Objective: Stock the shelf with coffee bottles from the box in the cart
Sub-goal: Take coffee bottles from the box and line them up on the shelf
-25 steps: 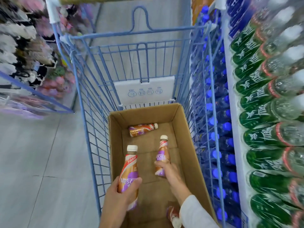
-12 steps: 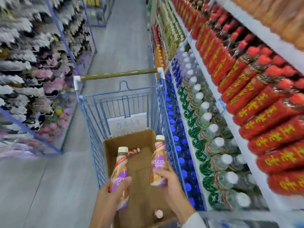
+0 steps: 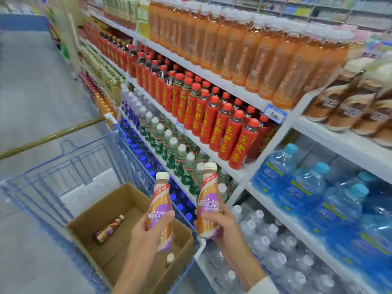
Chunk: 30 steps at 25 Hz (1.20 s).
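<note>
Two drinks are held up, one in each hand. The left hand (image 3: 146, 237) has its grip clamped round the lower half of the left coffee bottle (image 3: 160, 205), near the bottom middle of the picture, with the thumb lying across the purple label. The right hand (image 3: 224, 230) has its grip clamped round the right coffee bottle (image 3: 209, 198), just to the right and a little higher up. Both stand upright with their pale caps on top, and they do not touch each other. The left one is over the cardboard box (image 3: 89, 217), which sits in the blue wire cart (image 3: 63, 166) at the lower left. The right one is in front of the white shelf (image 3: 233, 88), past the cart's right edge. Inside the box a third coffee bottle (image 3: 109, 229) lies on its side near the left wall, and the white cap of a fourth bottle (image 3: 170, 257) peeks out just below the left coffee bottle. The shelf fills the right side of the picture. Orange bottles (image 3: 233, 45) stand along the top, red bottles (image 3: 214, 119) below them, and green-label bottles (image 3: 169, 145) lower still. Big blue water bottles (image 3: 297, 187) sit at the right, and small clear water bottles (image 3: 265, 240) at the lower right. Brown bottles (image 3: 343, 102) stand at the upper right edge, too blurry to read. A white sleeve (image 3: 263, 286) shows at the right wrist.
</note>
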Tool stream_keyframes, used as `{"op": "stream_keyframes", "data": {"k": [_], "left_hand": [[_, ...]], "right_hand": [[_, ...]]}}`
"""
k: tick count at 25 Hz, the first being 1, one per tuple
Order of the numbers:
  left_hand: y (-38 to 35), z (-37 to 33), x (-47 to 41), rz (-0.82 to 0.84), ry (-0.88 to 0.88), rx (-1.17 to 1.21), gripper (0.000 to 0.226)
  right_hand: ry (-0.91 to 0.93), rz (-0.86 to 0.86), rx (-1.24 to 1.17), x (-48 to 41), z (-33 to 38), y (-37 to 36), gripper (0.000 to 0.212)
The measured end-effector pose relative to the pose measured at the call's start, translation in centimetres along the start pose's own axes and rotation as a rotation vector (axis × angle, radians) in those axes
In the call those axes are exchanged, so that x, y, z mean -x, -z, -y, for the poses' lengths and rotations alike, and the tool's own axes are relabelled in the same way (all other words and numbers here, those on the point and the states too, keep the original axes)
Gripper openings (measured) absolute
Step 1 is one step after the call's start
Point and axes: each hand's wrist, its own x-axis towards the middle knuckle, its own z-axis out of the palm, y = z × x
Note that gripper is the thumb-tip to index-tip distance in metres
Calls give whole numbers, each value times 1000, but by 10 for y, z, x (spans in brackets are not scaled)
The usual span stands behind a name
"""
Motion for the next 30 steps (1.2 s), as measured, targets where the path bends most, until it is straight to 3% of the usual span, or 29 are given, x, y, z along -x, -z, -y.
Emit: {"op": "stream_keyframes", "data": {"k": [2, 5, 9, 11, 14, 22, 26, 30], "left_hand": [[-28, 2, 15, 133, 14, -45, 30], [-85, 10, 37, 317, 49, -88, 49], [-168, 26, 82, 485, 54, -187, 40], [-208, 41, 109, 566, 22, -232, 55], [-267, 66, 153, 657, -37, -323, 77], [-399, 106, 262, 899, -74, -270, 74], [-466, 84, 302, 987, -243, -235, 64], [-527, 49, 321, 1042, -491, -244, 48]], "right_hand": [[58, -89, -27, 31, 7, 36, 85], [135, -212, -73, 83, 19, 95, 78], [229, -412, -121, 144, 26, 173, 73], [248, -495, -164, 172, 28, 213, 71], [284, -622, -215, 217, 33, 277, 85], [428, -758, -180, 328, 72, 407, 97], [529, -798, -57, 359, 123, 433, 63], [665, -870, 77, 361, 179, 455, 51]]}}
